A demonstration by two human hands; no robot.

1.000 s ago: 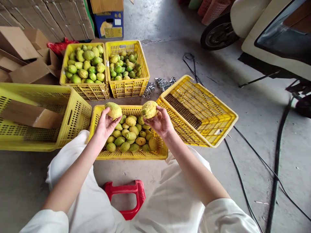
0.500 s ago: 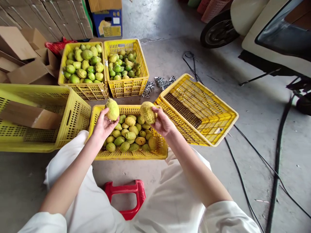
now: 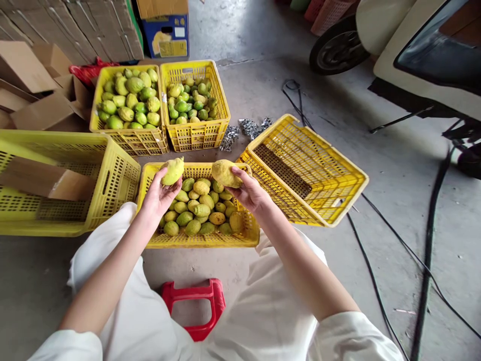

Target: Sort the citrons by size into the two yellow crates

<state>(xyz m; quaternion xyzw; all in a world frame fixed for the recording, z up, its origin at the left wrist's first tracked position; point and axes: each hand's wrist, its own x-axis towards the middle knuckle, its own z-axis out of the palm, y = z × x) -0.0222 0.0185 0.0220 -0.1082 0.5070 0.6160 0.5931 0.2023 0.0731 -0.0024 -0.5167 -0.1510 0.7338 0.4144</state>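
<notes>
One fruit [image 3: 173, 171] each fills left grip [image 3: 161, 194] and right grip [image 3: 251, 193], both half-curled — crate [image 3: 203, 242] below on grey concrete [image 3: 361, 125].

The floor [image 3: 383, 160] is grey and hard. Right beside the blue box [image 3: 169, 42], light makes a bright shiny patch on it, with a thin crack below. A tall brown stack [image 3: 101, 30] stands just left of the blue box. Nearer than the box, on its left, are a red bag [image 3: 88, 72] and messy cardboard [image 3: 43, 108]. Far to the box's right is a whitish vehicle [image 3: 391, 65] with a black wheel [image 3: 338, 47]. Pink baskets [image 3: 332, 15] stand between box and vehicle. Much nearer than the blue box is a red stool [image 3: 216, 301].
</notes>
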